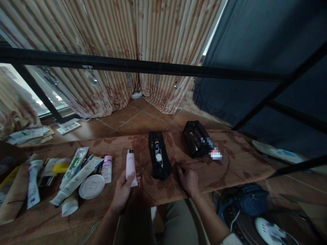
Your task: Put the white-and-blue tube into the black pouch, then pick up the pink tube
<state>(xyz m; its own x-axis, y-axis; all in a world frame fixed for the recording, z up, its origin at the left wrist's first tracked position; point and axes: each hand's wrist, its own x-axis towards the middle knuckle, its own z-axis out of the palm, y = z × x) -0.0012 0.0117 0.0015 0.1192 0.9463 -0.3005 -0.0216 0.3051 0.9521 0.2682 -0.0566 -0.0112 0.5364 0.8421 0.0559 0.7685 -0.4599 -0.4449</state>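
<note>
My left hand [122, 192] grips the lower end of a pale pink tube [130, 166] with a silver cap, held just above the brown patterned tablecloth [230, 166]. Right of it lies an open black pouch [159, 157] with small bottles [157, 153] showing inside. Near the pouch's lower right corner my right hand [187, 178] rests on the cloth, fingers curled, holding nothing. A second black pouch [195, 139] lies further back to the right, closed.
A heap of toiletry tubes [76, 170], a round white lid [91, 186] and a pink-white tube [107, 167] lies at the left. Black metal bars [153, 68] cross overhead. A dark bag [245, 199] sits on the floor at the right.
</note>
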